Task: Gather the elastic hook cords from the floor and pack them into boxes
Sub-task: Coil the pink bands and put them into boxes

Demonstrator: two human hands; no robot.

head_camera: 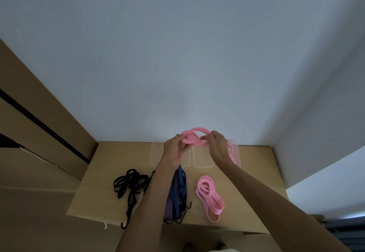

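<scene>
By the white wall (177, 54), both hands' grip coils pink cord (194, 138).

The left forearm (158, 192) hides part of the blue cords (177, 192).

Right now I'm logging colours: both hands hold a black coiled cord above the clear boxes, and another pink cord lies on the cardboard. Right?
Not quite. In the head view the coiled cord held by the left hand and right hand above the clear boxes is pink, not black. Another pink cord does lie on the cardboard.
</scene>
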